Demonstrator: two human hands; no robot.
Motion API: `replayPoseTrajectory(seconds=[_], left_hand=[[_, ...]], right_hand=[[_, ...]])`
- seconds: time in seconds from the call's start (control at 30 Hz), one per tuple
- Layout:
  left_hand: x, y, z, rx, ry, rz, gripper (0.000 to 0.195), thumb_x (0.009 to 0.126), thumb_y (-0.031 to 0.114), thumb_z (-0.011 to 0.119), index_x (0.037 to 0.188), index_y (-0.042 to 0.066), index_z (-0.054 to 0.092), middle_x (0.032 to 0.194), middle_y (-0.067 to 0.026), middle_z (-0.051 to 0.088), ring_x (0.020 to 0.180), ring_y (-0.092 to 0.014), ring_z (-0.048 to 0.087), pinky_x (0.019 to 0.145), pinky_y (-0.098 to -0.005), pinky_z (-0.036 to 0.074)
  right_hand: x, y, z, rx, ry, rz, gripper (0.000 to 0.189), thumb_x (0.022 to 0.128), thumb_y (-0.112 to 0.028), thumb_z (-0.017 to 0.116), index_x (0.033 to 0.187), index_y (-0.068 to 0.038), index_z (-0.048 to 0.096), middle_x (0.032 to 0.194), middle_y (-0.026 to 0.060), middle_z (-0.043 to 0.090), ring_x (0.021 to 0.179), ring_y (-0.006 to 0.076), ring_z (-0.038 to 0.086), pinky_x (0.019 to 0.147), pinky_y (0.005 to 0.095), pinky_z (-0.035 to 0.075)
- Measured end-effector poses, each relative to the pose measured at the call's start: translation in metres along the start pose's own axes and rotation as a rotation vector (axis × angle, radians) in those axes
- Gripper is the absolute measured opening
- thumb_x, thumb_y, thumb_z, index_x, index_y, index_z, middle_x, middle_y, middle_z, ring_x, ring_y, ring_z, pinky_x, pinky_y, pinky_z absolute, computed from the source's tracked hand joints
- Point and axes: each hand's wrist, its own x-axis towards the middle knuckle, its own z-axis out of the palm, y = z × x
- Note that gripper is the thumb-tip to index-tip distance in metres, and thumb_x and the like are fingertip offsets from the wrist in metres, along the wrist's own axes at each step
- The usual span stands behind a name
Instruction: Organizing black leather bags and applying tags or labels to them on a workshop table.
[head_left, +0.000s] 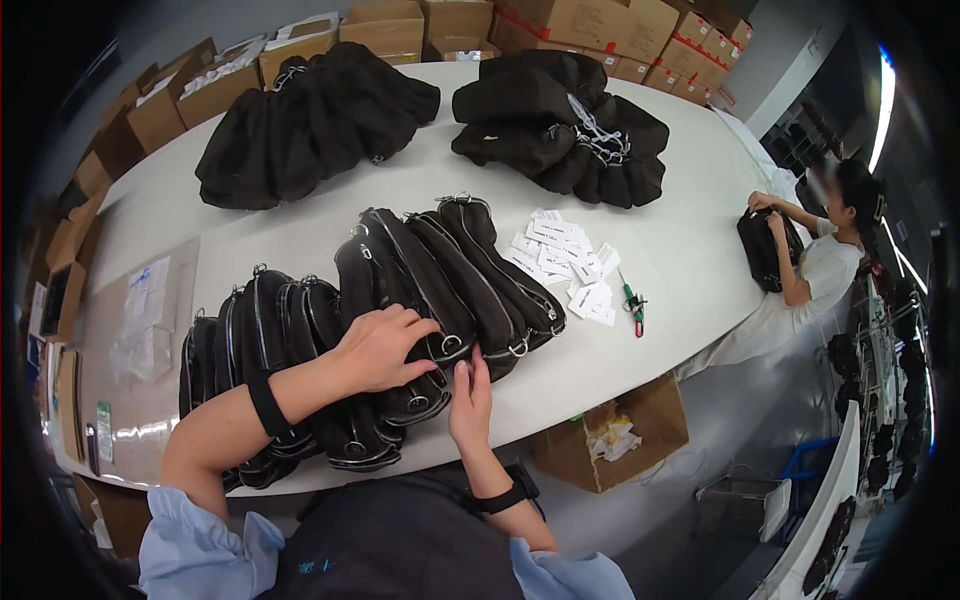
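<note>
Black zippered bags (300, 315) with metal zippers and D-rings stand packed side by side in a row along the near side of the white table. My left hand (390, 349) lies over one black bag (431, 300), its thumb and fingers around the near end beside a D-ring (451, 344). At that same end my right hand (471, 397) holds the bag's lower corner between thumb and fingers. What the fingertips pinch there is partly hidden. To the right, white printed cards (559, 247) lie in a loose pile. Beside them is a small tool with a green and red handle (634, 307).
Two bunches of black bags, one at far left (315, 127) and one tied with white cord (562, 127), sit on the table (697, 195). Cardboard boxes (585, 26) line the back. A carton (645, 427) stands below the near edge. A co-worker (814, 255) handles a bag at right.
</note>
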Motion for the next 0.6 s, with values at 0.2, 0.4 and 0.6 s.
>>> replayPoseTrajectory(seconds=[0.2, 0.4, 0.6], left_hand=[[0.034, 0.005, 0.007, 0.209, -0.112, 0.177, 0.063, 0.068, 0.051, 0.075, 0.109, 0.005, 0.062, 0.105, -0.0111, 0.06, 0.104, -0.026, 0.055, 0.09, -0.0398, 0.039], [0.032, -0.006, 0.017, 0.185, -0.268, 0.081, 0.069, 0.075, 0.067, 0.058, 0.098, 0.003, 0.067, 0.083, -0.0155, 0.067, 0.084, -0.028, 0.065, 0.085, -0.0373, 0.041], [0.03, -0.026, 0.017, 0.074, -0.471, -0.119, 0.053, 0.077, 0.057, 0.062, 0.086, 0.007, 0.073, 0.078, -0.0148, 0.067, 0.08, -0.031, 0.064, 0.08, -0.0386, 0.045]], right_hand=[[0.014, 0.011, -0.004, -0.124, 0.051, -0.142, 0.05, 0.098, -0.018, 0.053, 0.142, 0.0, 0.038, 0.133, 0.0166, 0.041, 0.12, 0.0243, 0.047, 0.1, 0.0342, 0.04], [0.013, 0.01, -0.018, -0.304, -0.031, -0.312, 0.043, 0.097, -0.017, 0.052, 0.137, -0.001, 0.046, 0.139, 0.0168, 0.04, 0.122, 0.0244, 0.046, 0.105, 0.0339, 0.035], [0.028, -0.005, -0.035, -0.188, -0.086, -0.049, 0.032, 0.099, -0.021, 0.05, 0.122, 0.0, 0.058, 0.116, 0.015, 0.061, 0.108, 0.0193, 0.057, 0.095, 0.0305, 0.043]])
